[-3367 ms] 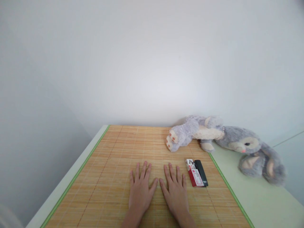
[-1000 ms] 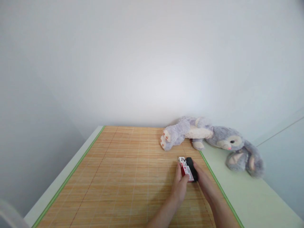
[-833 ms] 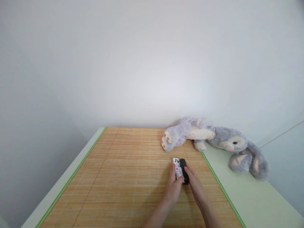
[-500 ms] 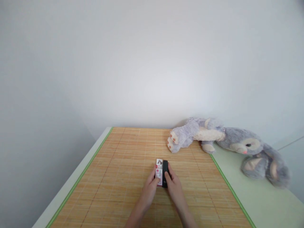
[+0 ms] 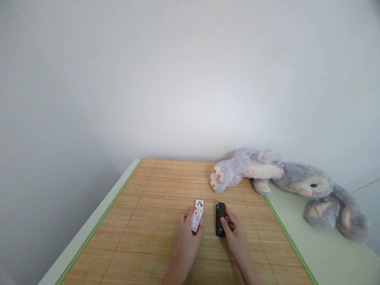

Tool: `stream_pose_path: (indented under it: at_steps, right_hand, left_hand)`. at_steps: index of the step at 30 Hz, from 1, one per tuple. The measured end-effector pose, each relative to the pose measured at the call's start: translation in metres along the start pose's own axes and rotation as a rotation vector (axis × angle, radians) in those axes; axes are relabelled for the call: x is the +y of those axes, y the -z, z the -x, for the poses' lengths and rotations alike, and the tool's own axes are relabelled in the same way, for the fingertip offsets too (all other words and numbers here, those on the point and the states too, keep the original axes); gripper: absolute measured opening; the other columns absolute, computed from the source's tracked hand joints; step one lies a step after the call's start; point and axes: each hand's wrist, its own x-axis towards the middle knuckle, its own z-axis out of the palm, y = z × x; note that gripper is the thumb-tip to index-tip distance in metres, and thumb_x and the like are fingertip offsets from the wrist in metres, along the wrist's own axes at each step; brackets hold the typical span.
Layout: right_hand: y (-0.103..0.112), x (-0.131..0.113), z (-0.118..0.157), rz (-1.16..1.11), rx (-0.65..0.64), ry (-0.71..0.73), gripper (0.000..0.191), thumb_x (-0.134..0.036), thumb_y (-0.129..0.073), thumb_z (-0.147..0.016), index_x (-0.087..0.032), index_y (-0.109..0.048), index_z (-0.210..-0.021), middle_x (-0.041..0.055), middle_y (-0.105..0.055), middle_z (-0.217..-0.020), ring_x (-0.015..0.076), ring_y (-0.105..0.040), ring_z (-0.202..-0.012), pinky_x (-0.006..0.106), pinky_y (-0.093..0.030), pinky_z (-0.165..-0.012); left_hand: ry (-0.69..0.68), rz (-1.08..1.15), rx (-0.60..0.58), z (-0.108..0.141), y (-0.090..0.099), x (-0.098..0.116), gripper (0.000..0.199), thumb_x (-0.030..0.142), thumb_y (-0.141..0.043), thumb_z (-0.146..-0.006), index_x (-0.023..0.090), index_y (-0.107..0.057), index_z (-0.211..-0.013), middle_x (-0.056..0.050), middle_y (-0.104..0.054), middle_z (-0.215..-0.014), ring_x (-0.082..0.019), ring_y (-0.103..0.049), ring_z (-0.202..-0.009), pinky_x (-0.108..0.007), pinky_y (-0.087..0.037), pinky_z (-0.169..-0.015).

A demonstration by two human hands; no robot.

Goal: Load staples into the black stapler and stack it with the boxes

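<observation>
The left hand (image 5: 186, 241) grips a small printed box (image 5: 196, 219), white with dark red, between thumb and fingers; its contents are hidden. The right hand (image 5: 236, 236) pinches a black stapler (image 5: 220, 220), thumb on top and fingers along its right side. Box and stapler are apart, above or on a bamboo mat (image 5: 166, 198) edged in green. The mat covers much of a pale table (image 5: 323, 253). Beyond, at right, a grey plush rabbit (image 5: 307, 178) lies sideways near a white wall (image 5: 190, 79).
</observation>
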Motion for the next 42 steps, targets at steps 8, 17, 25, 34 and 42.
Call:
stream_pose_path:
  at_steps: [8,17,25,34,42]
  right_hand:
    - [-0.002,-0.002,0.003,0.016,0.0,0.035,0.065,-0.061,-0.06,-0.09,-0.022,-0.062,-0.142,0.0139,-0.064,-0.136,0.0277,-0.069,-0.107,0.04,-0.061,-0.087]
    - [-0.001,-0.002,0.003,0.01,-0.025,0.045,0.064,-0.06,-0.059,-0.091,-0.024,-0.061,-0.144,0.0133,-0.064,-0.134,0.0288,-0.067,-0.112,0.042,-0.06,-0.092]
    - [-0.002,0.0,0.004,0.064,-0.006,0.038,0.063,-0.061,-0.057,-0.092,-0.024,-0.062,-0.142,0.0126,-0.063,-0.136,0.0291,-0.066,-0.117,0.044,-0.059,-0.097]
    - [-0.008,-0.005,0.009,0.196,0.021,0.046,0.058,-0.058,-0.059,-0.09,-0.024,-0.064,-0.137,0.0117,-0.066,-0.131,0.032,-0.063,-0.121,0.046,-0.054,-0.103]
    - [-0.002,-0.016,0.012,0.264,0.05,0.057,0.048,-0.038,-0.062,-0.083,-0.02,-0.061,-0.127,0.01,-0.07,-0.116,0.0299,-0.066,-0.106,0.043,-0.052,-0.096]
  left_hand:
    - [-0.031,-0.158,0.145,-0.042,0.033,-0.034,0.043,0.032,-0.06,-0.09,0.025,-0.065,-0.131,-0.006,-0.063,-0.118,-0.022,-0.064,-0.108,-0.035,-0.052,-0.095]
    - [-0.012,-0.244,0.281,-0.002,0.052,-0.051,0.036,0.04,-0.055,-0.094,0.025,-0.064,-0.126,-0.007,-0.065,-0.115,-0.027,-0.063,-0.107,-0.042,-0.05,-0.096]
    - [0.004,-0.443,0.145,0.014,0.047,-0.051,0.034,0.032,-0.055,-0.093,0.032,-0.068,-0.125,-0.005,-0.065,-0.11,-0.025,-0.062,-0.103,-0.037,-0.044,-0.09]
    - [-0.152,-0.369,0.214,-0.004,0.04,-0.03,0.036,0.029,-0.053,-0.096,0.033,-0.068,-0.129,-0.008,-0.059,-0.129,-0.029,-0.054,-0.119,-0.045,-0.043,-0.104]
    - [-0.261,-0.232,-0.02,-0.003,0.009,0.008,0.051,0.034,-0.052,-0.096,0.031,-0.054,-0.146,-0.009,-0.061,-0.123,-0.029,-0.055,-0.117,-0.044,-0.044,-0.103]
